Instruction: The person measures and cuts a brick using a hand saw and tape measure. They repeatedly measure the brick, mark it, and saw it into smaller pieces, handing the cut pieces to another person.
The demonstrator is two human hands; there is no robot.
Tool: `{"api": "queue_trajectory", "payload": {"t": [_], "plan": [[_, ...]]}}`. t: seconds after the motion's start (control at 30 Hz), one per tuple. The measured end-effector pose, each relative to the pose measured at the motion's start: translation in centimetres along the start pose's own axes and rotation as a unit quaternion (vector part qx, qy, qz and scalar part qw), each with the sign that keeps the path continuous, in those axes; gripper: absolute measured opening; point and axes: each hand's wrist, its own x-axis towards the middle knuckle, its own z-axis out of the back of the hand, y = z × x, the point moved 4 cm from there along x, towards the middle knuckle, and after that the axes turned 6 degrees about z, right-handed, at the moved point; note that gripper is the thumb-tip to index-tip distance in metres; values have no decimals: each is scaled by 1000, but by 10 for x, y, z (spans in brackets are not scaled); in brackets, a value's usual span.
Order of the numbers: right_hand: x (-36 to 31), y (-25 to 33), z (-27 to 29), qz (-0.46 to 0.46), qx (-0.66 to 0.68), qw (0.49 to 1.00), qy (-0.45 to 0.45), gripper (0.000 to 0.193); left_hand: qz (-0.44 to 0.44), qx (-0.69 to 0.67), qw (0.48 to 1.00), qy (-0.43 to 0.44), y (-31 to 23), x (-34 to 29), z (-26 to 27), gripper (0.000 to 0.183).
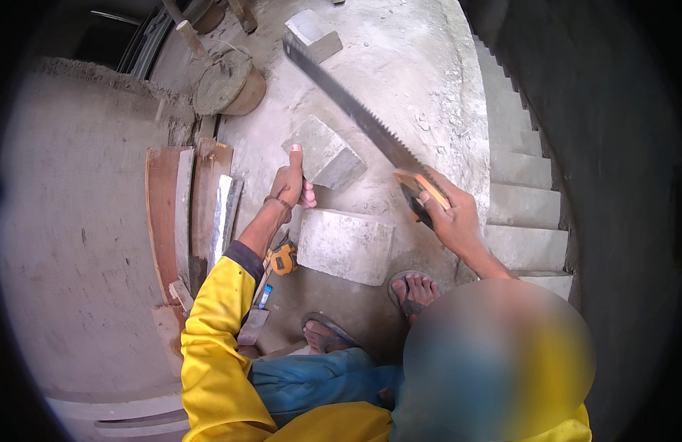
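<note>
A grey lightweight concrete block (316,144) is in my left hand (291,183), the thumb up along its near left edge and the fingers curled at its lower side. My right hand (453,221) is closed around the orange and black handle of a handsaw (355,110). The long toothed blade slants up and to the left, past the far side of the held block; I cannot tell whether they touch. Another pale block (346,243) lies on the floor just below the held one, in front of my feet.
A yellow tape measure (283,258) and a blue-capped marker (265,296) lie left of the floor block. Boards (168,214) lean by the left wall. A bucket of mortar (234,85) stands at far left, a block piece (313,37) beyond. Stairs (523,202) run along the right.
</note>
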Motion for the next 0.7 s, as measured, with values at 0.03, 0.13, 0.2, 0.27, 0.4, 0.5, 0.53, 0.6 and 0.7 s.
{"api": "queue_trajectory", "payload": {"t": [0.03,0.13,0.2,0.27,0.4,0.5,0.53,0.6,0.7], "plan": [[-4,2,2,16,7,999,-34,44,-1,-6,1000,-1,-2,-1,-1,92],[-15,0,1,27,13,999,-34,46,0,-9,1000,-1,-3,-1,-3,92],[-21,-17,-3,30,-30,999,24,46,7,11,1000,15,-3,0,-2,91],[-23,-40,0,-30,-21,997,68,48,-6,29,999,33,-2,2,4,89],[-43,-72,17,-91,18,996,0,50,-84,139,985,-56,-13,-2,31,78],[-41,-102,34,-82,32,992,-86,51,-282,236,901,-231,-26,-12,53,76],[-33,-106,40,-93,36,991,-87,51,-357,253,862,-256,-31,-14,53,78],[-15,-115,48,-130,77,985,-85,50,-427,295,816,-256,-41,-17,45,89],[16,-123,60,-232,143,960,-57,47,-410,340,829,-173,-63,-25,17,111]]}}
